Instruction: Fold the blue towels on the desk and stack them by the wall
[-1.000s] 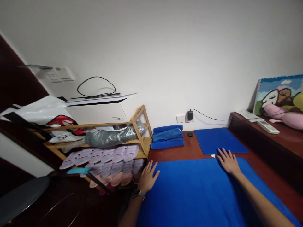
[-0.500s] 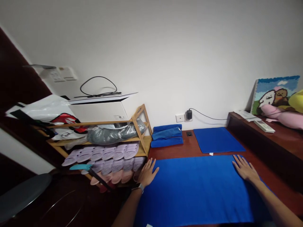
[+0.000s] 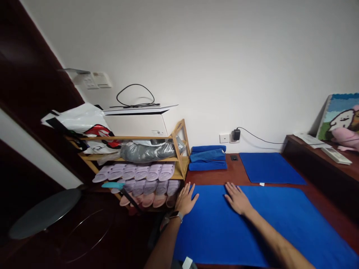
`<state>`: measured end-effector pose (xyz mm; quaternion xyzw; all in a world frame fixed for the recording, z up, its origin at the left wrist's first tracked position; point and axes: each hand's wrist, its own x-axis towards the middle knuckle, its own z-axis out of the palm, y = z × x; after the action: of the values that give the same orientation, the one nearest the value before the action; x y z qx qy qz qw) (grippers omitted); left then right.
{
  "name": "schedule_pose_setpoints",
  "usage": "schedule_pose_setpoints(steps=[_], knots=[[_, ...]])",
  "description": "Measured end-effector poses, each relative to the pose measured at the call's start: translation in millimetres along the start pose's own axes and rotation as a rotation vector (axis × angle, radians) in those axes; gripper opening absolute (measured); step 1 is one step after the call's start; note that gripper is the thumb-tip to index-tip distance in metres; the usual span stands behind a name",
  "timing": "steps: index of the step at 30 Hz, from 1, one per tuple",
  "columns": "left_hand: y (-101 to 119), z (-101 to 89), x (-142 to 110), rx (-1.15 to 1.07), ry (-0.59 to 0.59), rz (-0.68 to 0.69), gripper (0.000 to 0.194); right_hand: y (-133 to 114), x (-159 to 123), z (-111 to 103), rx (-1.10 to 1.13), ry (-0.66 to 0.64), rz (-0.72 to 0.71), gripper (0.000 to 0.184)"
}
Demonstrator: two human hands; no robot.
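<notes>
A large blue towel (image 3: 213,231) lies spread out on the reddish-brown tabletop (image 3: 207,177), a white tag at its near left corner. My left hand (image 3: 186,199) rests flat on the towel's far left corner, fingers spread, a watch on the wrist. My right hand (image 3: 238,199) lies palm down near the middle of the far edge, its fingers apart. Beyond it is a folded blue towel (image 3: 272,168), flat, with a small white tag. Several rolled or folded blue cloths (image 3: 208,158) sit in a stack by the wall.
A wooden rack (image 3: 182,149) on the left holds lilac and pink slippers (image 3: 141,172), a white box (image 3: 137,125) and a plastic bag (image 3: 81,121). A black adapter (image 3: 237,134) is plugged into the wall. On the right a raised ledge carries a remote (image 3: 336,154) and a pink plush toy (image 3: 346,138).
My right hand has moved left along the towel's far edge, from near its right corner to about the middle. My left hand stays at the left corner. The view has turned left.
</notes>
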<state>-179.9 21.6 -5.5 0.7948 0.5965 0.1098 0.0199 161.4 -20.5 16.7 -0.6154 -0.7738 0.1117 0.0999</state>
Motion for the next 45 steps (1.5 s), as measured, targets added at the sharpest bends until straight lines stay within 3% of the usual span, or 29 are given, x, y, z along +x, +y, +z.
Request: schedule_pose_setpoints(steps=[2,4,6,12,14,17,22,26,28,31,34,37,39,40,42,45], knots=[[-1,0.4,0,0.002,-0.007,-0.005,0.069,-18,2,7,0.025,-0.041,-0.03,0.076],[-1,0.7,0,0.005,-0.007,-0.001,0.069,2,-9,4,0.013,-0.04,0.035,0.077],[-2,1.4,1,0.007,0.002,0.004,0.069,54,-29,-4,-0.009,-0.027,0.144,0.076],[-7,6.6,4,0.015,0.018,0.017,0.068,255,-110,-31,-0.134,0.005,0.578,0.08],[-9,8.1,6,0.021,0.019,0.022,0.068,295,-129,-32,-0.144,0.038,0.677,0.081],[-10,8.2,7,0.026,0.012,0.024,0.068,317,-140,-28,-0.142,0.093,0.704,0.08],[-7,3.1,8,0.023,-0.017,0.012,0.07,314,-138,-26,-0.163,0.079,0.707,0.079],[-3,1.1,7,0.013,-0.019,0.003,0.071,309,-133,-45,-0.167,-0.023,0.746,0.079],[-1,1.6,6,0.012,-0.004,0.0,0.07,294,-123,-57,-0.187,-0.063,0.785,0.077],[0,2.8,5,0.012,0.014,-0.006,0.069,236,-95,-64,-0.261,0.019,0.727,0.074],[2,3.1,4,-0.004,0.018,-0.002,0.069,141,-60,-47,-0.238,0.136,0.411,0.074],[2,2.6,3,-0.018,0.018,-0.002,0.068,52,-34,-17,-0.078,0.059,0.031,0.075],[2,2.4,3,-0.022,0.021,-0.003,0.068,20,-26,-2,-0.015,-0.013,-0.052,0.076],[1,2.4,3,-0.022,0.022,-0.003,0.069,16,-24,2,-0.004,-0.033,-0.038,0.077],[0,2.7,3,-0.017,0.02,-0.002,0.069,31,-26,3,-0.015,-0.038,0.051,0.078],[-1,3.5,4,-0.008,0.01,-0.003,0.07,102,-44,-7,-0.072,-0.022,0.223,0.08]])
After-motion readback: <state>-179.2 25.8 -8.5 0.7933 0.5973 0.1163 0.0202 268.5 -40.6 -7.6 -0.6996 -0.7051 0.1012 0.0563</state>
